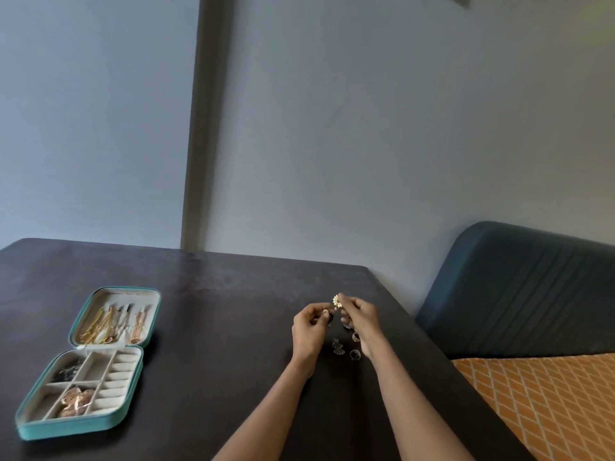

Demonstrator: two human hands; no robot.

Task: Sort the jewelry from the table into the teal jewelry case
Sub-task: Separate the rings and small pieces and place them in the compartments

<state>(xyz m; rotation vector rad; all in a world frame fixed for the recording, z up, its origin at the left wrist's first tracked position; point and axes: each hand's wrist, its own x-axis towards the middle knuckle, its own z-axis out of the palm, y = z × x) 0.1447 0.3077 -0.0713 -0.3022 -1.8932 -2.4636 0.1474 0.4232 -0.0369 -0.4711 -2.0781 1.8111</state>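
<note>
Your right hand [361, 316] is raised a little above the dark surface [213, 304], its thumb and fingertips pinching a small gold flower-shaped earring [336, 300] that sticks up above the knuckles. Your left hand [310, 327] is just beside it, fingers curled in, pinching a tiny gold piece [325, 313] at the fingertips; it is too small to tell what that piece is. The two hands are close together, nearly touching at the fingertips, near the right edge of the surface. Below and between your wrists a few loose pieces lie on the surface: a dark fan-shaped earring [338, 348], a ring [355, 354] just to its right, and another ring [356, 337] close against your right palm. The teal jewelry case [80, 424] lies open flat well apart from your hands, over on the left side of the surface. Its far half, the lid [114, 316], holds several gold and copper-coloured chains [109, 322] hanging side by side. Its near half is split into compartments: a dark tangle of jewelry [68, 372] sits in the far left compartment, a pile of rose-gold pieces [77, 401] fills a near middle compartment, and a row of pale ring rolls [116, 380] runs down the right side. Past the right edge of the surface you can see a dark blue padded headboard [519, 291] and an orange cover with a white diamond pattern [552, 404].
</note>
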